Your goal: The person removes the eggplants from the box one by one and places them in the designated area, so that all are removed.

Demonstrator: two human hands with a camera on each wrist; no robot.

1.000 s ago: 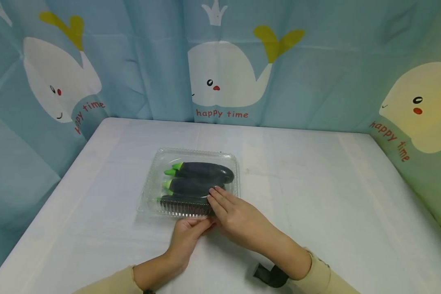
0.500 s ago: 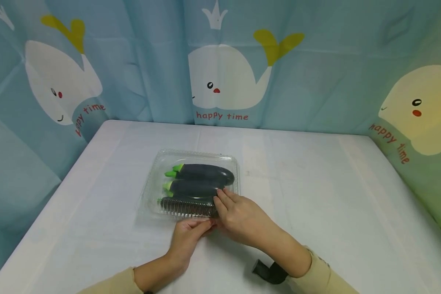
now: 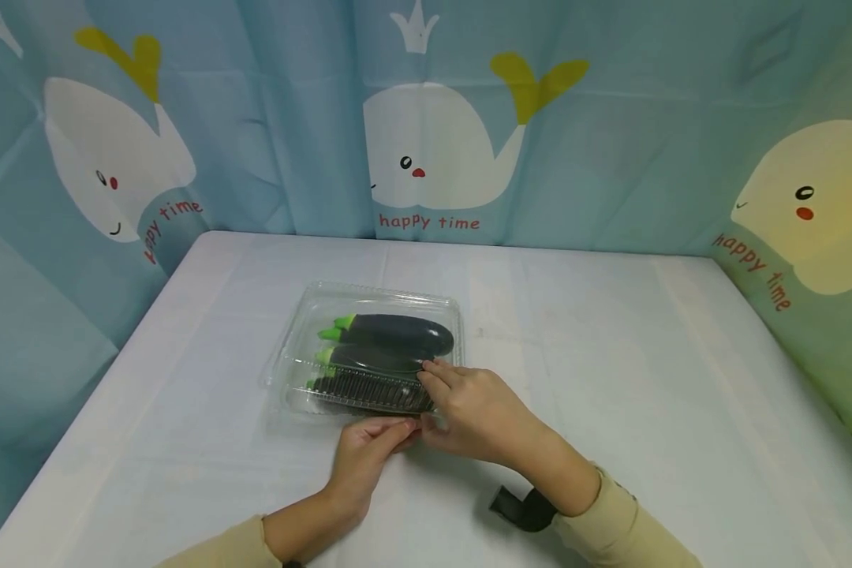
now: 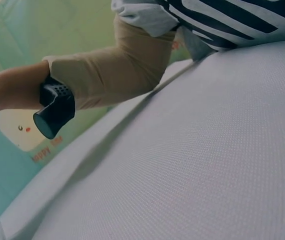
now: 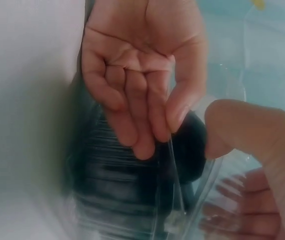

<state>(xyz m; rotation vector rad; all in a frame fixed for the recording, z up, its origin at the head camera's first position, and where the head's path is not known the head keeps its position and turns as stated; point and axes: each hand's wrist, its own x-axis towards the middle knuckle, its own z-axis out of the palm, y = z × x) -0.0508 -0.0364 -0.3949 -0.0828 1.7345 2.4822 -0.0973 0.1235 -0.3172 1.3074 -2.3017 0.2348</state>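
Observation:
A clear plastic clamshell box [image 3: 305,312] sits on the table, with several dark purple eggplants [image 3: 397,335] in it, green stems to the left. The ridged front of its lid [image 3: 369,388] stands raised off the base. My right hand [image 3: 479,410] grips the lid at the front right corner, fingertips on top and thumb at the lower edge. Beside it, my left hand [image 3: 365,454] pinches the front edge of the base. In the right wrist view, my left hand [image 5: 137,75] shows its palm and curled fingers; my right hand [image 5: 267,135] is partly behind clear plastic.
The white tabletop [image 3: 596,355] meets a blue curtain [image 3: 291,142] with whale prints at the back and sides. A black camera mount [image 3: 518,509] hangs under my right wrist. In the left wrist view, a beige sleeve [image 4: 107,75] crosses above the table.
The front of the lid has risen from the base, its ridged side tilting up. My right hand has shifted slightly right and up; my left hand has hardly moved.

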